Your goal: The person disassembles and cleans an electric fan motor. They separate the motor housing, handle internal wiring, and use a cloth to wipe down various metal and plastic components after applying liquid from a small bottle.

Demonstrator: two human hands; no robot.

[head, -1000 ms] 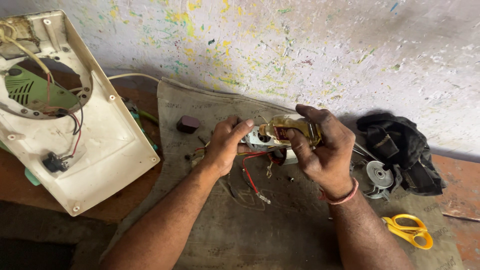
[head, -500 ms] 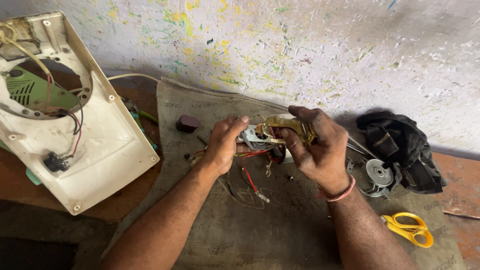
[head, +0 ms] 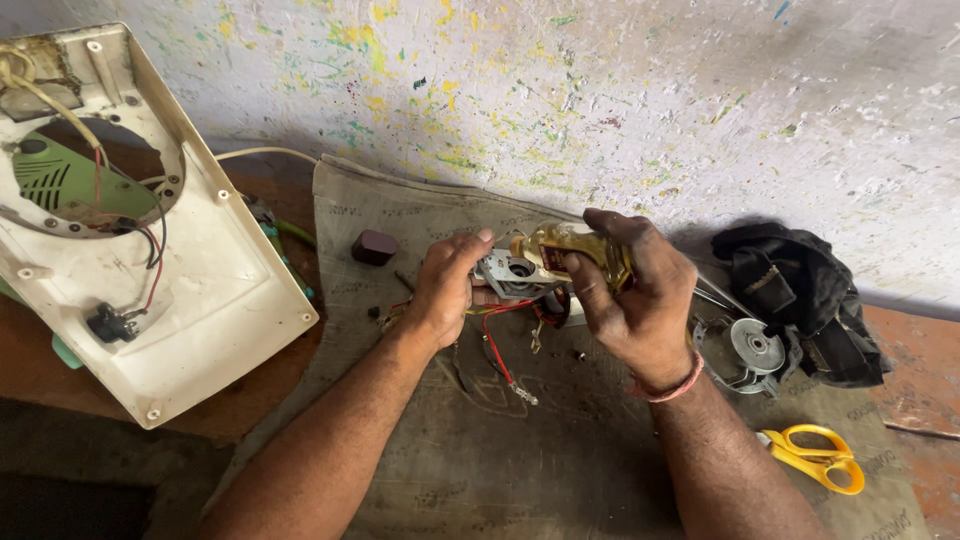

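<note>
White appliance housing (head: 200,300), yellow scissors (head: 815,455), black cloth (head: 800,300), perhaps a dark knob (head: 374,246)

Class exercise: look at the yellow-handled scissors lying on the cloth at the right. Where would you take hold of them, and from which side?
Grip the yellow scissors by their handle loops, coming from above with the right hand, which is nearer. The loops lie flat on the sackcloth mat with bare cloth around them. The blades cannot be made out clearly, so I would avoid that end.

I see a reddish-brown bench (head: 915,340) set against a paint-flecked wall. Directly on it lie a grey burlap cloth (head: 560,460) and, at left, a white appliance housing (head: 190,290), tilted, its edge overlapping the cloth. At the far right, a thin metal rod (head: 920,430) rests on bare wood.
</note>
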